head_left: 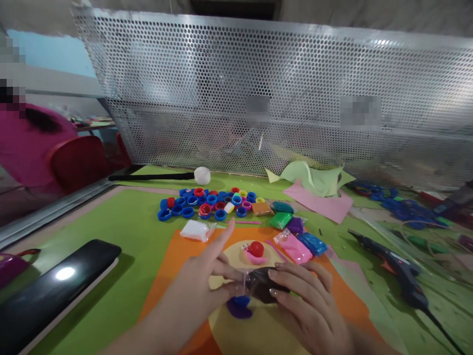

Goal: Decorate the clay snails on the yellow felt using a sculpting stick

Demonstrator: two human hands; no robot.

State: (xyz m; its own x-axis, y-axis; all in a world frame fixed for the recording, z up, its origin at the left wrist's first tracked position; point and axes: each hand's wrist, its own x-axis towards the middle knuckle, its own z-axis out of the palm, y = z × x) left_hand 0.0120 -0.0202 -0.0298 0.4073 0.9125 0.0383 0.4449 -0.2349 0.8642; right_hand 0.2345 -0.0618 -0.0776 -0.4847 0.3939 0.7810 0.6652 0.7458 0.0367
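Between my hands is a clear packet of black modelling clay (261, 285). My left hand (201, 286) pinches the packet's clear end, index finger pointing up and away. My right hand (310, 301) is closed around the packet's dark right part. Below them lies a yellow round sheet (236, 249) on an orange sheet (170, 276). On the yellow sheet sits a pink snail figure with a red shell (255, 250). A blue and purple figure (240, 306) lies just under the packet, partly hidden by my left fingers.
Several bottle caps (212, 199) are grouped behind the sheets. Clay packets, including white (197, 230), green (281, 220) and pink (293, 246), lie nearby. A glue gun (397, 271) rests at right, a long black case (62, 286) at left. A perforated metal panel (221, 93) stands behind.
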